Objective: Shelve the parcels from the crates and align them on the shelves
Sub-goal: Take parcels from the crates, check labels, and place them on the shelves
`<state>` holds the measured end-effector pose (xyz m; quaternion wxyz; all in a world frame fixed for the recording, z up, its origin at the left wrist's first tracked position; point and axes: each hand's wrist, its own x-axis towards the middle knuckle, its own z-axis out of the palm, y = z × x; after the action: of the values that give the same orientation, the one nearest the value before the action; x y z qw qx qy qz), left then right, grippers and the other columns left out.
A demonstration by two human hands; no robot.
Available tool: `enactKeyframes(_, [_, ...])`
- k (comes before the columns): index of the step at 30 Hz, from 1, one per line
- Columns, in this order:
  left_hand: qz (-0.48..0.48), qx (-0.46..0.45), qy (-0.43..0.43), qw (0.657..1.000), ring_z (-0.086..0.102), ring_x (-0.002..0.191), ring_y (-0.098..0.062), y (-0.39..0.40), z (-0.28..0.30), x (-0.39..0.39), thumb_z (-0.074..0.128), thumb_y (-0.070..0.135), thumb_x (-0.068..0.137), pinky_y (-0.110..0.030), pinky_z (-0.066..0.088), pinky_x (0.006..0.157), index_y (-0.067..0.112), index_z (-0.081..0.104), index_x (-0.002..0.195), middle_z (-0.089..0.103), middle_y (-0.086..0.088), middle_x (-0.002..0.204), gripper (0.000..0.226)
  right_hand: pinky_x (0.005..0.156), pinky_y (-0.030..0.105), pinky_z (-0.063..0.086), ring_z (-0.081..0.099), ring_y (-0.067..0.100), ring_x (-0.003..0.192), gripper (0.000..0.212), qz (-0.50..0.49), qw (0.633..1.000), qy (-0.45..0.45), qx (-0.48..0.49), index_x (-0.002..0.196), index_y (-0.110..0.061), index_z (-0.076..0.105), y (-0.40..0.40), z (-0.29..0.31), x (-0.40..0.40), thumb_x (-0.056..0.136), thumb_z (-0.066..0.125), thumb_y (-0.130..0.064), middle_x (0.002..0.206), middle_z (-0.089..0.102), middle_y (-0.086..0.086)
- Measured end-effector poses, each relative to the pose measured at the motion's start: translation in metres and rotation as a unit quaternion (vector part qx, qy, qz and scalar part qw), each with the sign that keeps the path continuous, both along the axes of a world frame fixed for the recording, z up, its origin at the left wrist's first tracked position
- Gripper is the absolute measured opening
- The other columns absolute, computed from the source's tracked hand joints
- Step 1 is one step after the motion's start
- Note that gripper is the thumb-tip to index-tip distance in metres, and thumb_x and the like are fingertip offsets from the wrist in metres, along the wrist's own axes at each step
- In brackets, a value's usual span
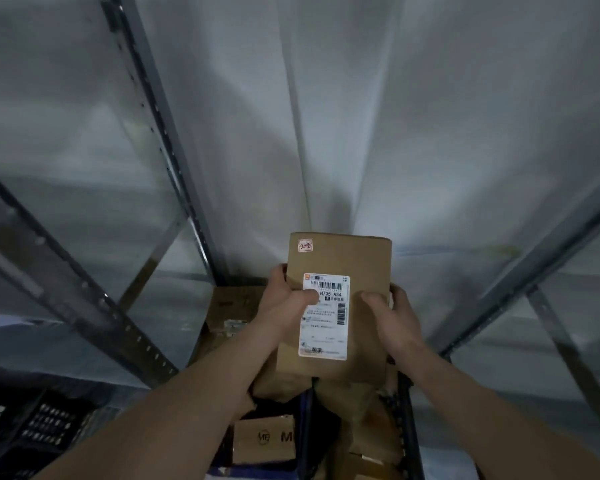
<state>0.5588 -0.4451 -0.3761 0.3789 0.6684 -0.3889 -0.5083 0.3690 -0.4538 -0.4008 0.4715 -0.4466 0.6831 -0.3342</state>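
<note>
A brown cardboard parcel point(340, 261) with a white shipping label reading "N705 A34" is held upright in front of me, between the shelf uprights. My left hand point(284, 303) grips its left edge, thumb pressed on the label. My right hand point(392, 317) grips its right edge. Below the parcel lie more cardboard boxes point(264, 438), partly hidden by my forearms. Another brown box point(232, 306) sits behind my left hand on a shelf level.
Grey perforated metal uprights point(160, 133) stand at the left, and a slanted grey beam point(534, 268) runs at the right. White sheeting point(326, 116) hangs behind the rack. A black plastic crate point(32, 431) sits at the lower left.
</note>
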Motion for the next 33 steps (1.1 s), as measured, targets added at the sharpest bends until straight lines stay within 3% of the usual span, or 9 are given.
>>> enactKeyframes(5, [-0.039, -0.043, -0.003, 0.998, 0.064, 0.106, -0.02, 0.042, 0.046, 0.007, 0.075, 0.013, 0.081, -0.049, 0.051, 0.097, 0.031, 0.036, 0.125, 0.064, 0.005, 0.116, 0.061, 0.09, 0.037, 0.045, 0.054, 0.023, 0.11, 0.064, -0.03, 0.998, 0.029, -0.048, 0.149, -0.03, 0.036, 0.054, 0.055, 0.009, 0.093, 0.058, -0.05, 0.126, 0.055, -0.002])
enactKeyframes(11, [-0.095, -0.08, -0.008, 0.992, 0.066, 0.103, -0.022, 0.101, 0.096, 0.013, 0.076, 0.018, 0.08, -0.05, 0.052, 0.096, 0.025, 0.039, 0.126, 0.065, 0.003, 0.111, 0.06, 0.091, 0.041, 0.047, 0.054, 0.022, 0.109, 0.059, -0.084, 0.992, 0.062, -0.071, 0.145, -0.032, 0.038, 0.145, 0.11, 0.018, 0.093, 0.056, -0.053, 0.125, 0.056, -0.002])
enactKeyframes(14, [-0.129, -0.101, -0.023, 0.986, 0.064, 0.103, -0.02, 0.126, 0.117, 0.0, 0.076, 0.029, 0.07, -0.048, 0.051, 0.096, 0.029, 0.04, 0.122, 0.066, 0.006, 0.107, 0.063, 0.096, 0.047, 0.05, 0.057, 0.024, 0.11, 0.06, -0.119, 0.987, 0.069, -0.082, 0.142, -0.031, 0.038, 0.185, 0.133, 0.009, 0.091, 0.057, -0.054, 0.124, 0.056, -0.002])
enactKeyframes(19, [-0.201, -0.147, -0.025, 0.968, 0.062, 0.097, -0.013, 0.165, 0.141, -0.04, 0.075, 0.018, 0.08, -0.034, 0.05, 0.081, 0.023, 0.043, 0.119, 0.064, 0.004, 0.109, 0.05, 0.085, 0.041, 0.046, 0.056, 0.023, 0.103, 0.057, -0.183, 0.975, 0.086, -0.086, 0.145, -0.028, 0.033, 0.251, 0.163, -0.021, 0.095, 0.055, -0.047, 0.118, 0.055, -0.003])
enactKeyframes(24, [-0.272, -0.165, -0.032, 0.948, 0.062, 0.098, -0.015, 0.201, 0.16, -0.09, 0.077, 0.022, 0.079, -0.043, 0.053, 0.091, 0.022, 0.043, 0.117, 0.063, 0.005, 0.107, 0.051, 0.082, 0.037, 0.045, 0.058, 0.022, 0.099, 0.059, -0.241, 0.96, 0.111, -0.088, 0.145, -0.027, 0.032, 0.312, 0.179, -0.064, 0.094, 0.055, -0.047, 0.114, 0.055, -0.002])
enactKeyframes(31, [-0.33, -0.178, -0.007, 0.927, 0.066, 0.095, -0.017, 0.257, 0.176, -0.178, 0.079, 0.026, 0.067, -0.049, 0.055, 0.09, 0.028, 0.046, 0.103, 0.067, 0.005, 0.102, 0.049, 0.077, 0.035, 0.049, 0.06, 0.01, 0.086, 0.052, -0.319, 0.935, 0.118, -0.098, 0.136, -0.027, 0.039, 0.395, 0.189, -0.138, 0.092, 0.058, -0.046, 0.111, 0.061, 0.0])
enactKeyframes(33, [-0.346, -0.185, -0.005, 0.92, 0.066, 0.095, -0.017, 0.274, 0.181, -0.205, 0.079, 0.025, 0.067, -0.048, 0.054, 0.091, 0.027, 0.047, 0.103, 0.067, 0.004, 0.102, 0.048, 0.081, 0.038, 0.052, 0.062, 0.013, 0.089, 0.053, -0.339, 0.928, 0.119, -0.097, 0.136, -0.029, 0.039, 0.417, 0.191, -0.163, 0.09, 0.058, -0.049, 0.111, 0.062, 0.0])
